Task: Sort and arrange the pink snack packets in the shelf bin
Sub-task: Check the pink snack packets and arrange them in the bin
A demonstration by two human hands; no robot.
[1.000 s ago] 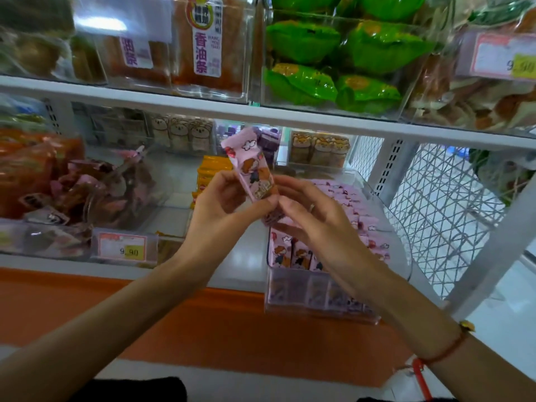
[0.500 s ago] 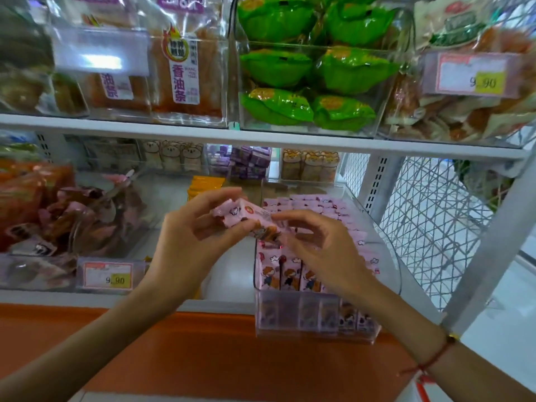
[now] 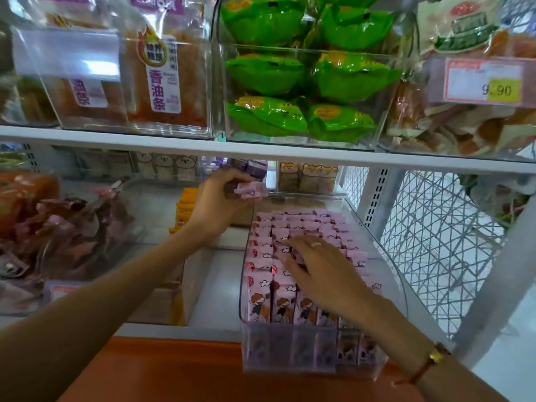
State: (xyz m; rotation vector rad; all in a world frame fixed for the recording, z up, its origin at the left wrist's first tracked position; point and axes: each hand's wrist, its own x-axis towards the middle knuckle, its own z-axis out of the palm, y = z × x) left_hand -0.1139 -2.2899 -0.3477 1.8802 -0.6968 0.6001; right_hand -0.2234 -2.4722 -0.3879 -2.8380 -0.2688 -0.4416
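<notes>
Clear shelf bin (image 3: 388,268) sits on the lower shelf, front end overhanging the orange shelf edge (image 3: 174,369). It is packed with upright pink snack packets (image 3: 261,274) in rows, four across at the front, total too many to count. Left hand (image 3: 220,204) is raised behind the bin's far-left corner, fingers curled, pinching one pink packet (image 3: 250,189) held roughly level, under the upper shelf board (image 3: 261,153). Right hand (image 3: 322,271) lies palm-down on the packets mid-bin, fingers spread and fairly straight, ring on one finger, red cord bracelet (image 3: 429,364) at the wrist. Left of the bin: orange packets (image 3: 187,207), then a clear bin of loose dark-pink wrappers (image 3: 66,233). Above the bin: six or so green packs (image 3: 304,74) in a clear box, fried dough packs (image 3: 165,76) further left, price tag reading 9.90 (image 3: 484,82) to the right. Wire mesh panel (image 3: 435,245) right of the bin.
</notes>
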